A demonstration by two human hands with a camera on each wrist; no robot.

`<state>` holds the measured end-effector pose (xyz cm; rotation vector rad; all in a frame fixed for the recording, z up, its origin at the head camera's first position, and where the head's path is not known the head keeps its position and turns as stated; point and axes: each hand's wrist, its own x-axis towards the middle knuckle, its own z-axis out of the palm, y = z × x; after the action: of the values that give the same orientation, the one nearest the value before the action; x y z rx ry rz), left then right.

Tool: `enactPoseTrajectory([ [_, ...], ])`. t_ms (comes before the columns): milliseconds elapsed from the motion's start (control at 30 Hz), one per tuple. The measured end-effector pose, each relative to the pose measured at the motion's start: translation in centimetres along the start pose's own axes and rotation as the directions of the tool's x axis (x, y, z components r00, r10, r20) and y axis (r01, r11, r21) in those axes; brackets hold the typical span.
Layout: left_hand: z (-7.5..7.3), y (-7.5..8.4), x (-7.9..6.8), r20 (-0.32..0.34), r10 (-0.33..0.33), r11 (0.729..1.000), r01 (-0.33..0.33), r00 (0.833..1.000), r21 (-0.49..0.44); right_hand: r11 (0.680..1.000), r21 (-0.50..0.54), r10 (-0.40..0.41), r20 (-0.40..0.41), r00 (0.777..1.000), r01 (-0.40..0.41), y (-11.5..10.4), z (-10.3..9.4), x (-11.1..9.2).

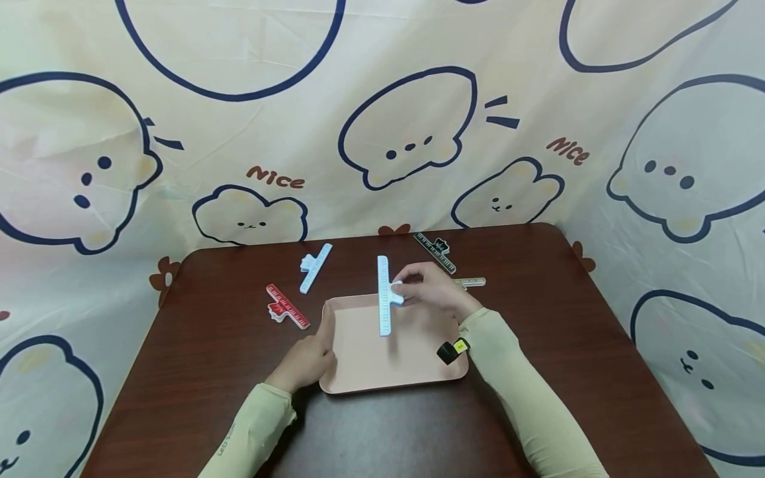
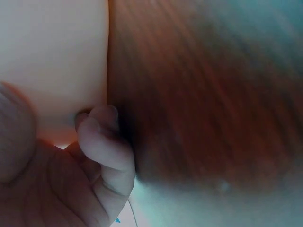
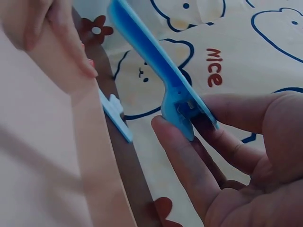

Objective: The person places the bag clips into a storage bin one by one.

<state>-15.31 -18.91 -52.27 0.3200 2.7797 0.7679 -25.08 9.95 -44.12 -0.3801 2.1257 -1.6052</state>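
My right hand (image 1: pixel 431 287) pinches a light blue ruler-shaped clip (image 1: pixel 384 302) by its handle, holding it upright above the pink tray (image 1: pixel 358 362). In the right wrist view the clip's hollow blue inside (image 3: pixel 151 56) and small spring show between thumb and fingers. At the tray's left side, my left hand (image 1: pixel 307 362) grips the rim, with one finger stretched along it. The left wrist view shows curled fingers (image 2: pixel 106 146) at the tray's edge.
Left of the tray lie a red ruler clip (image 1: pixel 288 307) and another light blue clip (image 1: pixel 315 268). Behind the right hand are a black clip (image 1: pixel 435 252) and a partly hidden pale clip (image 1: pixel 473 282). A patterned cloth (image 1: pixel 412 199) hangs behind the brown table (image 1: pixel 550 372).
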Motion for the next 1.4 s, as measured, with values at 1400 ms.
enactPoseTrajectory([
  [1400,-0.2,0.0,0.5,0.099,-0.107,0.991,0.113,0.989,-0.065,0.980,-0.163,0.126,0.045,0.991,-0.117,1.8,7.2,2.7],
])
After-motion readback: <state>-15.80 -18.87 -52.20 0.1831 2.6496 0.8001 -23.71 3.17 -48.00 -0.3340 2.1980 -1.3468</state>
